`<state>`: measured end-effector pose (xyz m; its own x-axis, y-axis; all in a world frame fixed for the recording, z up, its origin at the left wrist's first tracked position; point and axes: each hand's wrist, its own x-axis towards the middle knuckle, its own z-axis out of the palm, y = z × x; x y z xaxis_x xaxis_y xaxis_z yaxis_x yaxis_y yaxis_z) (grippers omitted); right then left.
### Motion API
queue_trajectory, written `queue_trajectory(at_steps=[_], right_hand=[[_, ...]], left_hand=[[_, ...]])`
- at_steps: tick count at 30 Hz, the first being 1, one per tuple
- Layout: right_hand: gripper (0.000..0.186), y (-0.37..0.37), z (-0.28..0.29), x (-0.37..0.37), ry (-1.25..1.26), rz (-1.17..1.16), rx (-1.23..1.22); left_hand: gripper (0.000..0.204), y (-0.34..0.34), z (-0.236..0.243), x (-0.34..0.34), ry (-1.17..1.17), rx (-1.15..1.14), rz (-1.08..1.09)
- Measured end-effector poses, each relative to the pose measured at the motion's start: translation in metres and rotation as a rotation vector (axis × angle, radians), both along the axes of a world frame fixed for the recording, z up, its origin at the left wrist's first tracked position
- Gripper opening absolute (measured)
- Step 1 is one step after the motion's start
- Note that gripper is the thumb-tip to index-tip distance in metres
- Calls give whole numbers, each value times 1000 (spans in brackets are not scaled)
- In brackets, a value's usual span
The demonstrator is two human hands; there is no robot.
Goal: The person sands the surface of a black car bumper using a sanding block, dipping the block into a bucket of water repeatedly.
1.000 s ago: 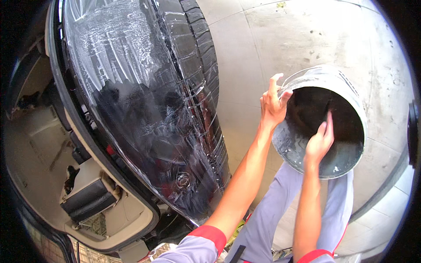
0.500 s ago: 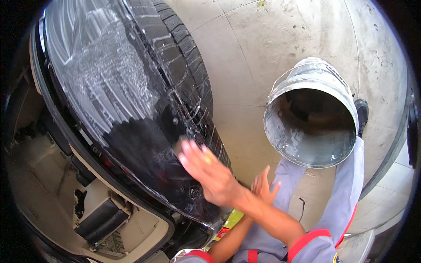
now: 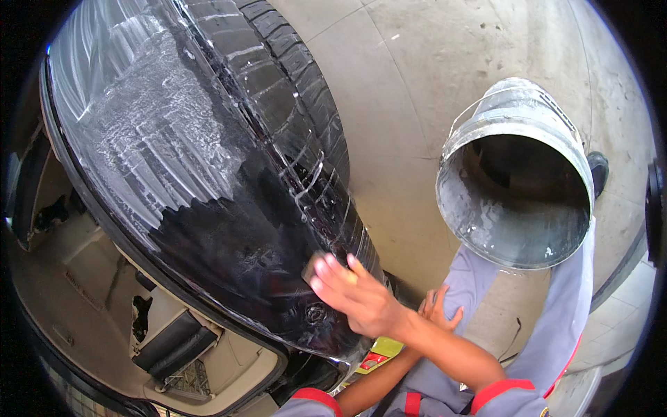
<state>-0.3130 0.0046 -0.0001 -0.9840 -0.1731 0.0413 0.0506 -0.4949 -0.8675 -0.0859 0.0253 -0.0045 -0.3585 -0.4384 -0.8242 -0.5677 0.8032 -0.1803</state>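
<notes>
My right hand [image 3: 358, 295] is closed on a small brownish-grey block [image 3: 313, 268], its fingers over the top. The block rests on the black, wet-looking car panel [image 3: 229, 243], close to its edge beside the tyre [image 3: 306, 76]. Pale streaky residue [image 3: 160, 118] covers the far part of the panel; a ragged line divides it from the dark near part. My right forearm crosses over the left one. My left hand [image 3: 441, 309] lies on my grey trouser leg with its fingers apart and holds nothing.
A grey-stained bucket [image 3: 514, 243] lies tipped over my lower legs, its mouth facing me. Left of the panel is the car's beige interior [image 3: 76, 299] with a black-and-beige part [image 3: 174, 344]. Whitish drips mark the tyre. Pale floor [image 3: 382, 104] lies beyond.
My right hand has drawn the block nearer to me along the panel's edge. The left hand's fingers have settled lower on my leg. The whole view has shifted slightly.
</notes>
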Motion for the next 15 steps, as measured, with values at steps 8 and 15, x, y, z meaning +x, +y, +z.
queue_trajectory(at_steps=[8,15], right_hand=[[58,-6,-3,12,-12,78,-1],[56,-13,-8,-19,-41,0,-39]], left_hand=[[74,6,1,14,68,0,-2],[69,4,1,9,67,-14,-59]])
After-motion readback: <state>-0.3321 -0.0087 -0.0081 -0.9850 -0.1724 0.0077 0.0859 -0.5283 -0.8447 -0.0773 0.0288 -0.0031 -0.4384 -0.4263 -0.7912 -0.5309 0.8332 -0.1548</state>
